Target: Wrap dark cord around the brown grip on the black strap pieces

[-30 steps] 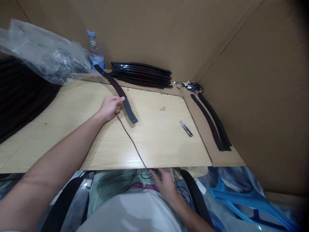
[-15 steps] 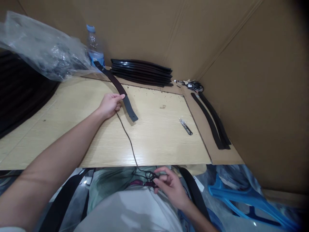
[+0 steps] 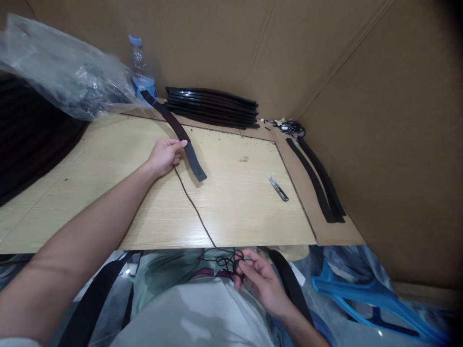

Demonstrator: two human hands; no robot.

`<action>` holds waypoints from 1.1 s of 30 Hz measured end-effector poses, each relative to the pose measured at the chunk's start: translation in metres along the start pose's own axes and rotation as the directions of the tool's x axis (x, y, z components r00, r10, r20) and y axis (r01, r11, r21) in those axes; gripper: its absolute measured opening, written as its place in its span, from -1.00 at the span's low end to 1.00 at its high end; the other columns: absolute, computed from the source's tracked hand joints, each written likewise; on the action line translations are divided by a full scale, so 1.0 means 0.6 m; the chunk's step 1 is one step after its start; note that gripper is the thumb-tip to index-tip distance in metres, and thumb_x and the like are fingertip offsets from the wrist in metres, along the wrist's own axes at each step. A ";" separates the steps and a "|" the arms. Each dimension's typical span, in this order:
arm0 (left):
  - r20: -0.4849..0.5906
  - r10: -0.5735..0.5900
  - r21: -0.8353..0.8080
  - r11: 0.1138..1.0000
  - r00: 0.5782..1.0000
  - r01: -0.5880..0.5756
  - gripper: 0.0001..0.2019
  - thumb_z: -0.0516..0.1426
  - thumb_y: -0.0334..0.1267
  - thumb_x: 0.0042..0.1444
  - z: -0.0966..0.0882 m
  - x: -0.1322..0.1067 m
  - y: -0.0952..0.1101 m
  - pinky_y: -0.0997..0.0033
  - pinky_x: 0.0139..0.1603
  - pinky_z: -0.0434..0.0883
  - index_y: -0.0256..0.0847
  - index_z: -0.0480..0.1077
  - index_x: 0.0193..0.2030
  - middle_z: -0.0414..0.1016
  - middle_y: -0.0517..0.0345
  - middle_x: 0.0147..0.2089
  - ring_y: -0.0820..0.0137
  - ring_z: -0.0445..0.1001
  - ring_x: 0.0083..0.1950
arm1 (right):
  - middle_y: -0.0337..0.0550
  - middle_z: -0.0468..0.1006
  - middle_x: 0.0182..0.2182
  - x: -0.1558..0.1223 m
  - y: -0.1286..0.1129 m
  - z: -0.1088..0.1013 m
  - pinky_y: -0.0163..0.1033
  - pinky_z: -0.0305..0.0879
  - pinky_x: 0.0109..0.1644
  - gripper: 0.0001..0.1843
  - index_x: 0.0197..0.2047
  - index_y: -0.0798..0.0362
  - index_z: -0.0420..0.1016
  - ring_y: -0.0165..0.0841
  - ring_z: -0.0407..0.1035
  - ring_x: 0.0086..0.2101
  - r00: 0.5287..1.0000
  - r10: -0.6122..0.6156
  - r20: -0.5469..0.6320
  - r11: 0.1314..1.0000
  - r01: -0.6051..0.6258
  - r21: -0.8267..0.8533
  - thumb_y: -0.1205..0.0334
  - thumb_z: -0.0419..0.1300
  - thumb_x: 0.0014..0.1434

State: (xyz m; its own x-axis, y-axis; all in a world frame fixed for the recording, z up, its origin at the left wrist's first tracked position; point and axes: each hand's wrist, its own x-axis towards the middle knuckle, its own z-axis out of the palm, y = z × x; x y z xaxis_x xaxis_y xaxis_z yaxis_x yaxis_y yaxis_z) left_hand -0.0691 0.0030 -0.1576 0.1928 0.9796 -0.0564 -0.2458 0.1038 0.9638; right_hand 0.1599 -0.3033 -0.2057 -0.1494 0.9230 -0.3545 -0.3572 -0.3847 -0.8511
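My left hand [image 3: 167, 155] pinches a curved dark strap [image 3: 176, 126] near its middle, above the table's centre-left. The strap's lower end is greyer and has a small hole. From beneath that hand a dark cord [image 3: 193, 205] runs down over the table's front edge. Its tangled loops hang at my lap, where my right hand [image 3: 258, 277] is closed on the bunch with thumb and fingers. Thread snips [image 3: 278, 189] lie on the table to the right of the strap.
Black strips are stacked [image 3: 211, 107] along the back, beside a water bottle [image 3: 142, 72] and a clear plastic bag [image 3: 68, 67]. More black strips [image 3: 314, 180] lie on the right cardboard border, below a tangle of bits [image 3: 289, 127]. Cardboard walls [image 3: 217, 43] rise behind and right.
My right hand has shifted slightly right with the tangled cord, and the cord between my hands is straighter. My left hand and the strap have stayed in place.
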 end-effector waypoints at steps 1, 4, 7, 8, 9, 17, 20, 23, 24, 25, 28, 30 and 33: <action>-0.002 -0.001 0.002 1.000 1.000 0.001 -0.76 0.21 -0.36 0.00 0.000 0.000 0.000 0.59 -0.72 -0.17 -0.26 0.20 -0.55 -0.11 0.43 -0.66 0.67 -0.11 -0.72 | -0.33 0.40 -0.54 -0.001 -0.003 0.002 -0.39 0.15 -0.50 -0.76 -0.17 0.08 0.41 -0.49 0.41 -0.57 1.000 -0.001 0.005 1.000 0.001 0.005 0.11 0.22 0.17; -0.004 0.004 0.002 1.000 1.000 -0.004 -0.78 0.21 -0.37 0.00 0.000 0.000 -0.001 0.59 -0.72 -0.17 -0.27 0.22 -0.54 -0.11 0.43 -0.66 0.68 -0.11 -0.72 | -0.33 0.40 -0.53 -0.003 -0.009 0.005 -0.39 0.14 -0.51 -0.72 -0.08 0.06 0.38 -0.48 0.40 -0.57 1.000 -0.006 0.009 1.000 0.006 -0.005 0.11 0.21 0.18; 0.006 0.010 -0.002 1.000 1.000 -0.010 -0.78 0.20 -0.37 0.00 -0.001 0.001 -0.002 0.59 -0.72 -0.17 -0.27 0.22 -0.54 -0.08 0.43 -0.66 0.68 -0.11 -0.71 | -0.31 0.42 -0.54 -0.006 -0.012 0.006 -0.37 0.14 -0.49 -0.70 -0.04 0.06 0.37 -0.47 0.40 -0.56 1.000 0.004 0.020 1.000 -0.004 -0.012 0.15 0.22 0.17; 0.006 0.009 -0.004 1.000 1.000 -0.009 -0.77 0.20 -0.37 0.00 -0.001 0.001 -0.002 0.59 -0.71 -0.17 -0.27 0.21 -0.54 -0.08 0.43 -0.67 0.68 -0.12 -0.71 | -0.30 0.44 -0.55 -0.007 -0.012 0.006 -0.36 0.14 -0.48 -0.69 -0.03 0.06 0.38 -0.46 0.39 -0.56 1.000 0.007 0.027 1.000 -0.007 -0.008 0.17 0.22 0.17; 0.006 0.008 -0.005 1.000 1.000 -0.007 -0.76 0.21 -0.37 0.00 -0.002 0.001 -0.002 0.59 -0.71 -0.18 -0.26 0.20 -0.55 -0.09 0.43 -0.67 0.68 -0.12 -0.71 | -0.28 0.45 -0.56 -0.008 -0.013 0.006 -0.35 0.14 -0.48 -0.69 -0.03 0.07 0.38 -0.46 0.37 -0.57 0.999 0.011 0.032 1.000 -0.011 -0.002 0.18 0.22 0.17; 0.001 0.005 -0.008 1.000 1.000 -0.005 -0.77 0.22 -0.36 -0.01 -0.002 0.001 -0.002 0.59 -0.72 -0.18 -0.27 0.21 -0.54 -0.09 0.43 -0.67 0.68 -0.12 -0.72 | -0.25 0.38 -0.44 -0.017 -0.029 0.020 -0.37 0.09 -0.48 -0.47 -0.04 0.02 0.42 -0.49 0.22 -0.54 0.999 -0.048 -0.022 0.994 0.050 0.098 0.16 0.41 -0.10; -0.007 -0.006 -0.003 1.000 1.000 0.006 -0.75 0.21 -0.36 0.00 0.000 0.000 -0.001 0.59 -0.72 -0.17 -0.26 0.19 -0.55 -0.10 0.44 -0.67 0.68 -0.11 -0.72 | -0.20 0.40 -0.36 -0.020 -0.037 0.023 -0.34 0.16 -0.43 -0.44 -0.04 0.01 0.41 -0.46 0.24 -0.50 0.999 -0.027 -0.036 0.997 0.029 0.066 0.19 0.43 -0.14; -0.010 -0.006 -0.007 1.000 1.000 0.005 -0.74 0.21 -0.38 -0.01 0.000 -0.001 0.000 0.59 -0.72 -0.16 -0.25 0.18 -0.55 -0.10 0.44 -0.66 0.69 -0.11 -0.72 | -0.15 0.43 -0.32 -0.023 -0.041 0.024 -0.32 0.22 -0.37 -0.44 -0.03 0.00 0.40 -0.40 0.31 -0.43 0.999 -0.012 -0.038 0.998 0.015 0.061 0.20 0.42 -0.13; -0.009 -0.004 -0.008 1.000 1.000 0.004 -0.74 0.21 -0.37 -0.01 0.000 -0.001 0.000 0.59 -0.72 -0.16 -0.25 0.18 -0.55 -0.11 0.44 -0.66 0.68 -0.11 -0.72 | -0.14 0.44 -0.31 -0.024 -0.042 0.024 -0.33 0.22 -0.37 -0.43 -0.02 -0.01 0.40 -0.40 0.32 -0.42 0.999 -0.012 -0.039 0.997 0.015 0.071 0.21 0.42 -0.14; -0.008 -0.001 -0.009 1.000 1.000 0.001 -0.75 0.22 -0.37 -0.01 0.000 -0.001 0.000 0.59 -0.72 -0.17 -0.26 0.19 -0.55 -0.11 0.44 -0.66 0.68 -0.11 -0.72 | -0.15 0.45 -0.31 -0.024 -0.043 0.025 -0.34 0.22 -0.38 -0.42 -0.02 -0.01 0.40 -0.41 0.32 -0.44 0.999 -0.013 -0.039 0.997 0.016 0.081 0.23 0.43 -0.14; -0.002 0.007 -0.010 1.000 1.000 -0.007 -0.76 0.21 -0.36 -0.01 -0.001 0.000 -0.001 0.59 -0.72 -0.17 -0.27 0.21 -0.55 -0.10 0.43 -0.67 0.68 -0.11 -0.72 | -0.13 0.48 -0.30 -0.024 -0.046 0.027 -0.35 0.22 -0.40 -0.42 -0.02 -0.01 0.42 -0.43 0.32 -0.46 0.999 -0.017 -0.035 0.996 0.020 0.090 0.23 0.43 -0.15; 0.000 0.007 -0.009 1.000 1.000 -0.007 -0.77 0.21 -0.36 0.00 -0.001 0.000 -0.001 0.59 -0.73 -0.17 -0.27 0.21 -0.55 -0.10 0.43 -0.67 0.68 -0.11 -0.72 | -0.12 0.49 -0.28 -0.025 -0.045 0.027 -0.34 0.25 -0.39 -0.43 -0.03 0.00 0.43 -0.40 0.35 -0.43 0.999 -0.026 -0.038 0.998 0.028 0.062 0.20 0.43 -0.15; 0.000 0.006 -0.003 1.000 1.000 -0.006 -0.76 0.21 -0.36 0.00 -0.001 0.000 -0.002 0.60 -0.73 -0.16 -0.27 0.20 -0.55 -0.11 0.44 -0.67 0.68 -0.11 -0.72 | -0.10 0.50 -0.25 -0.026 -0.039 0.022 -0.31 0.29 -0.31 -0.49 -0.03 0.00 0.44 -0.35 0.39 -0.35 0.998 -0.050 -0.044 0.999 0.049 -0.020 0.19 0.41 -0.09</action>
State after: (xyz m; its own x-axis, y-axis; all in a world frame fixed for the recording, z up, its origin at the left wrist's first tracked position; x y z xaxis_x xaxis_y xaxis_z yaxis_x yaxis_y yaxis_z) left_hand -0.0696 0.0033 -0.1589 0.1911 0.9803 -0.0504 -0.2495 0.0982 0.9634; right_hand 0.1584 -0.3089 -0.1753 -0.0902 0.9402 -0.3283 -0.3460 -0.3387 -0.8750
